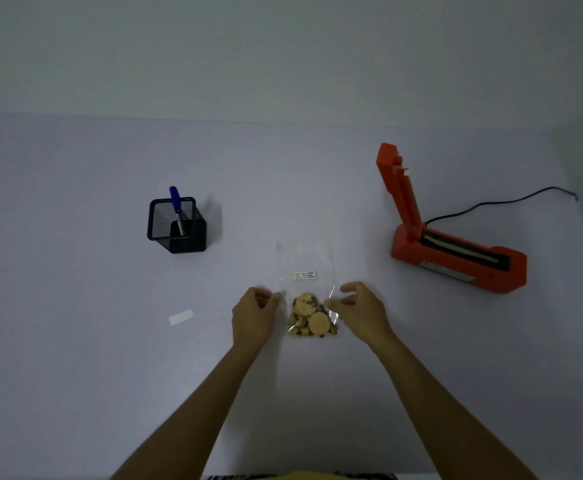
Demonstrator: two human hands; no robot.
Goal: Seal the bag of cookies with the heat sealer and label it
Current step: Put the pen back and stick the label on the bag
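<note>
Both forearms reach up from the bottom edge of the frame, over a strip of yellow cloth (300,475) at the very bottom, and meet at the lower centre. Left hand (253,315) is curled, its fingertips pinching the left edge of the clear bag (304,261); right hand (359,308) is half-closed, thumb and fingers nipping the bag's right edge. That bag lies flat on the white table (75,358), just between the two hands.

Cookies (312,317) sit bunched at the bag's near end, round and pale with dark chips; the far end of the bag is empty film stretching up the frame. A small printed sticker (304,275) shows on the bag above the cookies, though its text is too small to read. A blank white label (181,317) lies loose on the table to the left of the left hand.

At the right of the frame the orange heat sealer (456,258) stands with its arm raised, well apart from the bag, its black cord (498,202) trailing to the right edge. At the left, a black mesh pen holder (175,225) contains one blue pen (175,202), upright and leaning.

Judging by this, the task looks barely begun: the bag has not reached the sealer, and sealing, writing and sticking the loose label all seem left to do. Whether the bag's mouth is sealed cannot be told.
</note>
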